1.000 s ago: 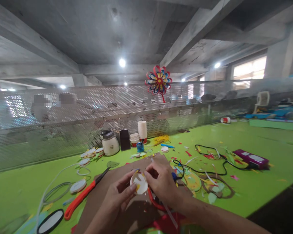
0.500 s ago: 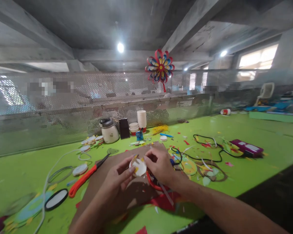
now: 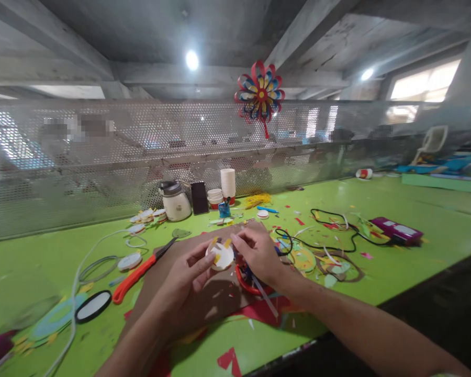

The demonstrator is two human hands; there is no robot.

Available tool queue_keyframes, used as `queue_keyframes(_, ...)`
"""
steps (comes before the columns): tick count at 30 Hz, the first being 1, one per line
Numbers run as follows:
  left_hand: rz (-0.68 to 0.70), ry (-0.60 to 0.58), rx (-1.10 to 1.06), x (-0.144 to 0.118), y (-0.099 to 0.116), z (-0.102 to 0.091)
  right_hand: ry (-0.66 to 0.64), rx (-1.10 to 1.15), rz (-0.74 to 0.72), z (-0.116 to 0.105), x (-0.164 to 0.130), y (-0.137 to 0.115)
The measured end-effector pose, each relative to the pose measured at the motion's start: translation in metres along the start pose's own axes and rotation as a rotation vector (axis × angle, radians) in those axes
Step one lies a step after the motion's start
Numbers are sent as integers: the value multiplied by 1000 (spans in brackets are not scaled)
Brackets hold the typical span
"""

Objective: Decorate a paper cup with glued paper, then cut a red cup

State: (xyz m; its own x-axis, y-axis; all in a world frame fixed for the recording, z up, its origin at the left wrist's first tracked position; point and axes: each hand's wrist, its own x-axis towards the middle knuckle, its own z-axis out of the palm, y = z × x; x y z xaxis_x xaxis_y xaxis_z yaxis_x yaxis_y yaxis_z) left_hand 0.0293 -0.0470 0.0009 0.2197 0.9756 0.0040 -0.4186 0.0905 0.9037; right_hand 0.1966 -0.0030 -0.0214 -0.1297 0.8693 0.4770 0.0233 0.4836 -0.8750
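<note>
My left hand (image 3: 194, 269) grips a round white paper cup base (image 3: 224, 257) by its left side, thumb on the inner face. Yellow paper pieces (image 3: 216, 257) show on this base near the thumb and along its upper edge. My right hand (image 3: 255, 254) is closed at the base's upper right rim, thumb and forefinger pinched at a small yellow paper strip (image 3: 228, 242). Below both hands lies a brown cardboard sheet (image 3: 188, 309). Under the right hand, a red loop-shaped handle (image 3: 245, 283) is partly hidden, with a pale strip (image 3: 267, 301) beside it.
An orange-handled tool (image 3: 135, 277) with a dark tip lies left on the green table. Behind are a white kettle (image 3: 176, 204), a phone (image 3: 199, 198) and stacked paper cups (image 3: 227, 183). A black cord leads to a purple device (image 3: 396, 231). A paper flower (image 3: 261, 95) hangs above.
The white base has shifted and tilted slightly in my left hand, showing more of its inner face. My right fingers stay at its rim. The view has dipped a little.
</note>
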Motion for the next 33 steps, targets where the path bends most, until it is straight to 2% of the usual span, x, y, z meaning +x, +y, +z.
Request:
queue_keyframes(3, -28, -33, -2, 0, 0, 1, -16, -40, -24, 1, 0, -1)
queue_keyframes(7, -31, -34, -17, -1, -2, 2, 27, -185, -92, 2, 0, -1)
queue_keyframes(11, -59, -47, -27, 0, -2, 0, 50, -234, -117, 2, 0, 1)
queue_keyframes(21, -74, -22, -62, -1, -1, 3, 61, -195, -86, 3, 0, 0)
queue_keyframes(27, -53, 61, -60, -10, 2, 14, 10, -82, -28, 2, 1, -2)
queue_keyframes(30, -51, 33, -82, -13, 5, 16, -17, -33, 6, 1, 1, -1)
queue_keyframes(33, -62, 5, -84, -8, 6, 10, -66, -14, 40, 1, 1, 1)
